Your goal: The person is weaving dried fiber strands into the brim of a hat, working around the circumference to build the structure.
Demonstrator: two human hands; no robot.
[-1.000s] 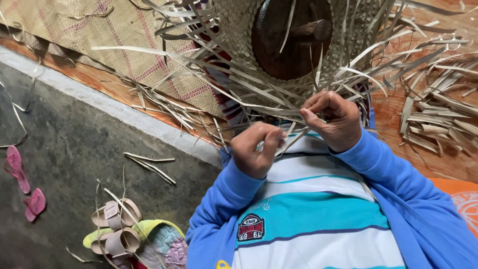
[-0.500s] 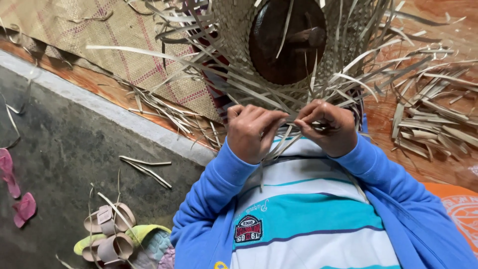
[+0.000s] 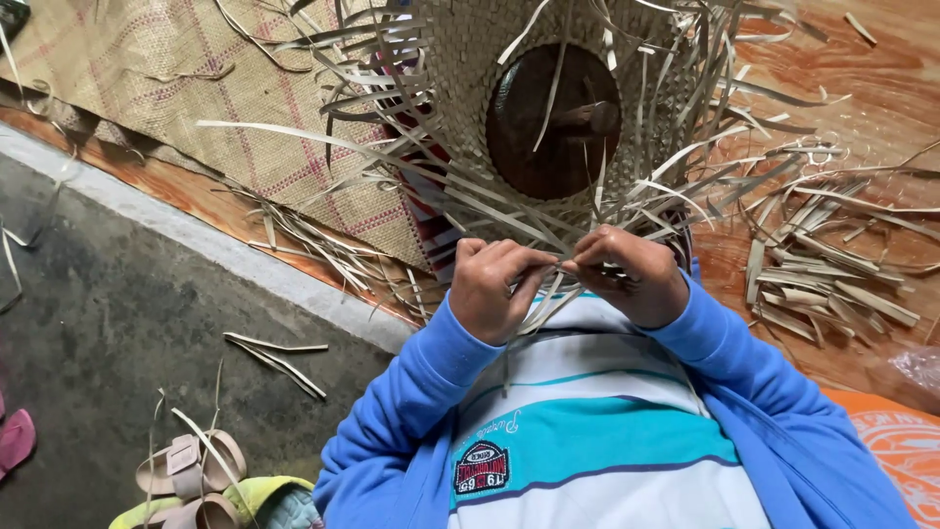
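1. The left hand was curled closed, pinching pale straw strips at the near edge of a half-woven straw piece.
2. The right hand was likewise clenched on the strips, its fingertips touching those of the left hand.
3. The woven piece sat over a dark round wooden block, just above both hands, with loose strip ends fanning out all around it.
4. Several strips hung down between the hands onto the person's striped shirt; both arms were in blue sleeves.
5. A checked woven mat lay on the orange-brown floor to the left of the work.
6. A heap of cut strips lay on the floor to the right, well apart from the hands.
7. Beige sandals and a pink sandal rested on the grey concrete at lower left, with a few stray strips near them.
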